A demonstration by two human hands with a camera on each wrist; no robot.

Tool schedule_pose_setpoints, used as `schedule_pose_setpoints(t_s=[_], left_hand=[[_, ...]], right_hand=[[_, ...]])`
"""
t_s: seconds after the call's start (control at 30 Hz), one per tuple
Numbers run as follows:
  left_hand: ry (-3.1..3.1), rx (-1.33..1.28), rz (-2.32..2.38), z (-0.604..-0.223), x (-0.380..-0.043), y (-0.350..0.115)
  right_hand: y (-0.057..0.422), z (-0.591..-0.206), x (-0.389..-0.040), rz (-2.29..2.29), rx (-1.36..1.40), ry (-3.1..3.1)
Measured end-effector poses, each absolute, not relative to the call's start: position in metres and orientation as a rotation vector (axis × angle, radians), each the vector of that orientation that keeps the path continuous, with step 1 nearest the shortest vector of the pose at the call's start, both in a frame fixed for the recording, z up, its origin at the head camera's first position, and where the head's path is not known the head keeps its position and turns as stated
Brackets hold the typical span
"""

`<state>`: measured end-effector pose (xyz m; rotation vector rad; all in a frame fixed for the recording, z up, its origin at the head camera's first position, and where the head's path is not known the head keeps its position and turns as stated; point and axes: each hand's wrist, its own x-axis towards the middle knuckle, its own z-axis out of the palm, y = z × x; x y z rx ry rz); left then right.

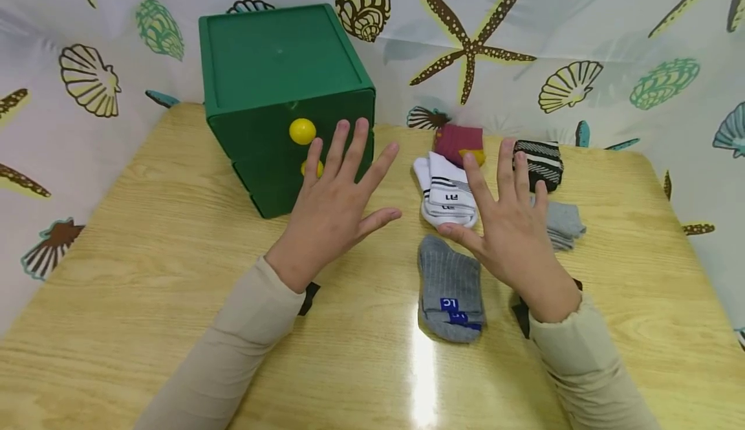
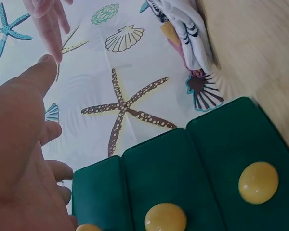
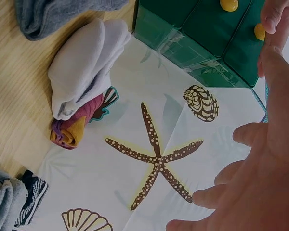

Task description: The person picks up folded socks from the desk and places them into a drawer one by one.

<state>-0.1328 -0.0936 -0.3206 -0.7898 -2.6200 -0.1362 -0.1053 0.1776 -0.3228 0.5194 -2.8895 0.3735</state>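
**Left grip [image 1: 336, 213] and right grip [image 1: 515, 233] spread and empty above a table [image 1: 145, 255] of folded socks [image 1: 451, 288]**

Closest in, a person's two forearms in beige sleeves [image 1: 250, 317] reach forward. Both grips are released: palms down, fingers straight and apart, holding nothing.

Between the two grips and a little nearer the person lies that grey ribbed bundle with blue patches lettered LC. Slightly farther off, left of the right grip's fingers and below them on the table, is a white pair with black stripes [image 1: 445, 191]. A light grey bundle [image 1: 564, 223] sits to the right of the right grip, which partly hides it from the head camera. Beyond the right grip's fingertips, to their right, is a black-and-white patterned bundle [image 1: 541, 161]. Ahead of the white pair, seemingly touching it, is a maroon bundle with mustard trim [image 1: 460, 142].

Ahead and to the left of the left grip stands a green drawer unit [image 1: 285, 55] with yellow knobs [image 2: 258, 183]. The left wrist view shows three drawer fronts, all apparently closed. Behind everything hangs a white cloth [image 1: 506, 94] printed with shells and starfish.

As for progress, the folding looks done: all five bundles are neat and laid out on the table. No handling of them appears underway, so this reads as a start or a pause, with any sorting or moving still left. Whether the drawers hold anything cannot be told.
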Motion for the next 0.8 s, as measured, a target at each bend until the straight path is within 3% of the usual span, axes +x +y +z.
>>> schedule_pose_setpoints(t_s=[0.37,0.8], left_hand=[[-2.673,-0.738,-0.22,-0.299,-0.12,-0.131],[-2.691,-0.636,-0.343,-0.252,-0.138,-0.188]], right_hand=[[0.159,-0.318,-0.09,0.526,0.597,-2.849],[0.12,-0.294,-0.103,0.658,0.762,-2.711]])
